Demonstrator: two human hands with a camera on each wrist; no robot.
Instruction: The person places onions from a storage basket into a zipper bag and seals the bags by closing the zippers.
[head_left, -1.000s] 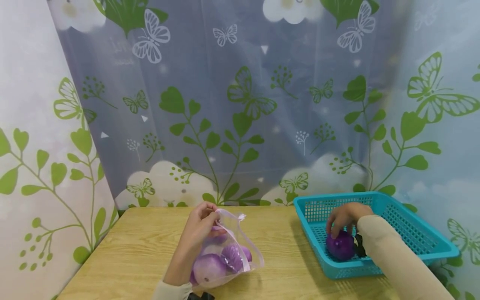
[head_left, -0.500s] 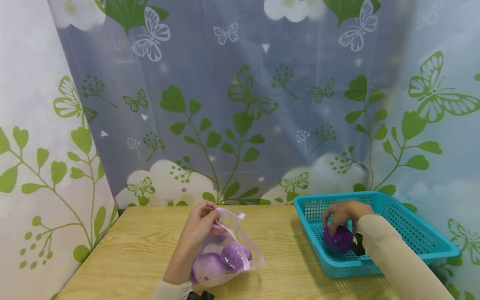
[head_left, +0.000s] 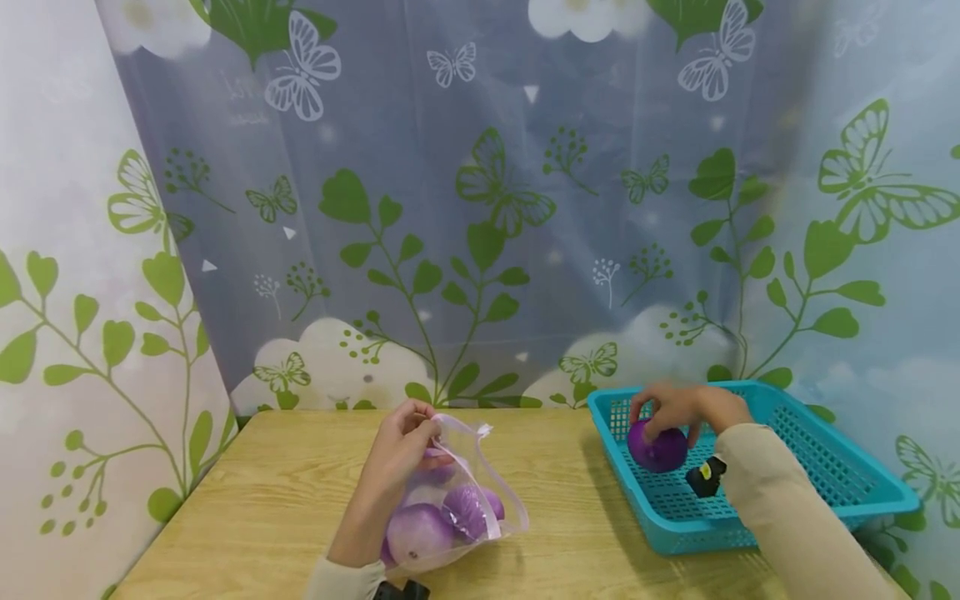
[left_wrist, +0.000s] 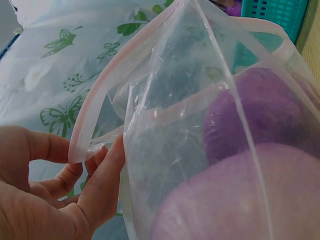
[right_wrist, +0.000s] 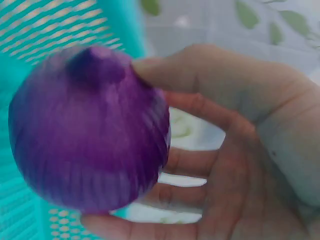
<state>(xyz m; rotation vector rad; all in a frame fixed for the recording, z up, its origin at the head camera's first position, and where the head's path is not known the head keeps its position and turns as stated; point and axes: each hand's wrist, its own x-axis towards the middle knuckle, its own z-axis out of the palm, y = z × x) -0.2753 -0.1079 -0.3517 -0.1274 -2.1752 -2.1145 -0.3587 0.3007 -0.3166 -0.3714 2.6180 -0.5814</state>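
Note:
Between thumb and fingers, my right hand (head_left: pixel 686 408) grips a purple onion (head_left: pixel 657 447) over the left part of the turquoise basket (head_left: pixel 678 540). The right wrist view shows the onion (right_wrist: pixel 90 135) close up, thumb near its pointed top and fingers behind it. My left hand (head_left: pixel 405 446) pinches the rim of a clear zip bag (head_left: pixel 501 492). That bag's mouth gapes toward the right. Several purple onions lie inside it, among them a paler one (head_left: pixel 418 533) in front and a darker one (left_wrist: pixel 250 110) behind.
Bag and basket both stand on a wooden table (head_left: pixel 300 467), with bare wood between them. A patterned curtain (head_left: pixel 420 250) hangs right behind the table's back edge. A small black device (head_left: pixel 705 477) sits at the right wrist.
My right hand has lifted the onion from the basket floor and carried it up, back and slightly left. The left hand and the bag stay in place.

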